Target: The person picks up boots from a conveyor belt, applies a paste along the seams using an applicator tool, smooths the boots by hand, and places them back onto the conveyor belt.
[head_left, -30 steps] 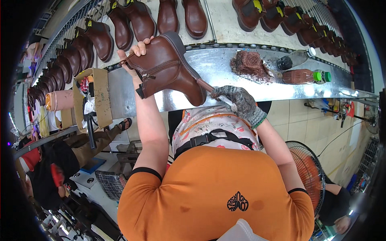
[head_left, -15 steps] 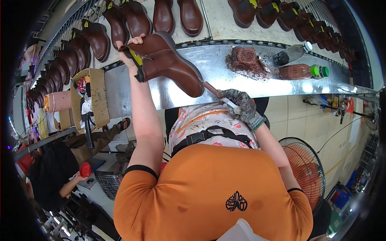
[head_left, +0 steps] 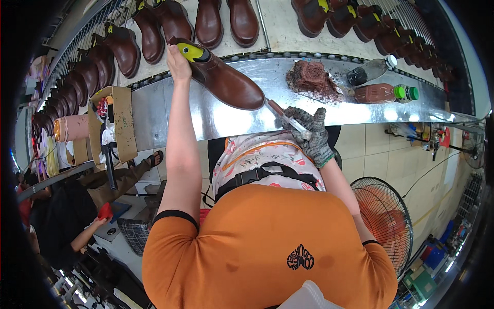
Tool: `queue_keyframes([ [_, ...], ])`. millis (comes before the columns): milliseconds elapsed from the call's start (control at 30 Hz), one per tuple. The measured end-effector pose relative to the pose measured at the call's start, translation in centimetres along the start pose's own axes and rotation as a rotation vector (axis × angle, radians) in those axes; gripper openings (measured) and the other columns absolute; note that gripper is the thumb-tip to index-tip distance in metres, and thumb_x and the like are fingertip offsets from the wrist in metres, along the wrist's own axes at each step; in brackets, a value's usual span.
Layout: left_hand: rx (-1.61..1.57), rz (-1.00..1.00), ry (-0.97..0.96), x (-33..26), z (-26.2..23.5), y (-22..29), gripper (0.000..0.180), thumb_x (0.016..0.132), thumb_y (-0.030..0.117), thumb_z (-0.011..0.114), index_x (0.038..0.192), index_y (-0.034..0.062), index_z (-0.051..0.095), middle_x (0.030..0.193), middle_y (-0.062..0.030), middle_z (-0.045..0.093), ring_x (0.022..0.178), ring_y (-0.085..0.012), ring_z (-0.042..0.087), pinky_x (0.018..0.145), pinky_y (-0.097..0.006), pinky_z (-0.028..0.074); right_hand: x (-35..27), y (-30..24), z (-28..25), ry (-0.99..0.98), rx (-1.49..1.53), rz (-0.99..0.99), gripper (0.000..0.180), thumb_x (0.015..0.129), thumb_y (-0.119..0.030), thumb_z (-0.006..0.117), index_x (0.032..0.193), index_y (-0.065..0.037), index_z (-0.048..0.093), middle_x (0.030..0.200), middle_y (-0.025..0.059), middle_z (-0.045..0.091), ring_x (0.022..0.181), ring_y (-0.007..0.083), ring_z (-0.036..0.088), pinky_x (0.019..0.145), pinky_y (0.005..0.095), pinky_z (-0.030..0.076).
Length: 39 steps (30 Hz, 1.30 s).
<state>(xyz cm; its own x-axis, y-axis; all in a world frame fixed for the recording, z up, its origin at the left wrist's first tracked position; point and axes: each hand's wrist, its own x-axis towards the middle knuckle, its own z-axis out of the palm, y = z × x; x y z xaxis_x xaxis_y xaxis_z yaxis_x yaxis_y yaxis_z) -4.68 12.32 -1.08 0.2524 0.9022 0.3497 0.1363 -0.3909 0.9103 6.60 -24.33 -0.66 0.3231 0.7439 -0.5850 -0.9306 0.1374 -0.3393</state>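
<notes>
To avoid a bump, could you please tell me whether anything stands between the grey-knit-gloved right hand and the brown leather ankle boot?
Only the slim brown-and-white tool in that right hand, pointing toward the toe of the boot; nothing else visible stands between them.

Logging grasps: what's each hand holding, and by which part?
Left hand: brown boot, grip at the top of its shaft. Gloved right hand: slim brown-and-white tool, grip along its pale part.

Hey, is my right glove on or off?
On: the grey knitted glove covers the right hand down to the wrist, where the bare forearm begins; that hand holds a slim tool.
</notes>
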Motion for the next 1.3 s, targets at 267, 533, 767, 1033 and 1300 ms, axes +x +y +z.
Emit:
queue_keyframes([
  [267, 0.450, 0.055, 0.021, -2.0, -4.3, 1.4, 0.086, 0.086, 0.069, 0.033, 0.122, -0.0080, 0.043, 0.101, -0.0302, 0.060, 0.100, -0.0465, 0.055, 0.084, -0.048, 0.042, -0.8, -1.2, 1.1, -0.010, -0.272, -0.119, 0.087, 0.085, -0.074, 0.021, 0.116, 0.000, 0.057, 0.093, 0.0121, 0.065, 0.061, 0.0095, 0.054, 0.050, 0.0175, 0.042],
  [533, 0.573, -0.104, -0.029, -7.7, -7.9, 5.1, 0.076, 0.066, 0.059, 0.070, 0.109, 0.0009, 0.047, 0.087, -0.0215, 0.064, 0.085, -0.0399, 0.062, 0.076, -0.044, 0.046, -0.5, -1.2, 2.8, -0.009, -0.570, -0.269, 0.076, 0.091, -0.067, 0.022, 0.113, -0.006, 0.061, 0.086, 0.0045, 0.065, 0.053, 0.0040, 0.044, 0.046, 0.0171, 0.033],
  [767, 0.538, -0.381, -0.220, -12.7, -8.7, 11.5, 0.069, 0.059, 0.034, 0.085, 0.107, 0.0043, 0.045, 0.082, -0.0148, 0.063, 0.070, -0.0233, 0.063, 0.064, -0.034, 0.049, -0.3, -1.4, 3.9, -0.040, -0.995, -0.459, 0.071, 0.085, -0.065, 0.043, 0.115, -0.003, 0.060, 0.087, 0.0056, 0.064, 0.051, 0.0030, 0.042, 0.044, 0.0166, 0.033],
  [1033, -0.172, -0.995, -0.477, -16.5, -8.3, 11.4, 0.081, 0.072, 0.006, 0.072, 0.138, 0.0073, 0.026, 0.098, -0.0156, 0.061, 0.076, -0.0220, 0.066, 0.058, -0.036, 0.059, -2.0, -2.5, 6.0, -0.198, -1.421, -0.592, 0.032, 0.079, -0.008, 0.052, 0.109, -0.002, 0.061, 0.088, 0.0107, 0.067, 0.080, 0.0202, 0.064, 0.075, 0.0312, 0.049],
  [1300, -0.340, -1.125, -0.592, -17.1, -6.6, 12.2, 0.069, 0.074, 0.010, 0.070, 0.131, 0.0081, 0.031, 0.113, -0.0116, 0.053, 0.097, -0.0252, 0.059, 0.062, -0.042, 0.060, -3.8, -3.1, 4.5, -0.252, -1.437, -0.479, 0.038, 0.083, -0.024, 0.060, 0.114, 0.000, 0.059, 0.103, 0.0071, 0.064, 0.089, 0.0114, 0.056, 0.082, 0.0257, 0.044],
])
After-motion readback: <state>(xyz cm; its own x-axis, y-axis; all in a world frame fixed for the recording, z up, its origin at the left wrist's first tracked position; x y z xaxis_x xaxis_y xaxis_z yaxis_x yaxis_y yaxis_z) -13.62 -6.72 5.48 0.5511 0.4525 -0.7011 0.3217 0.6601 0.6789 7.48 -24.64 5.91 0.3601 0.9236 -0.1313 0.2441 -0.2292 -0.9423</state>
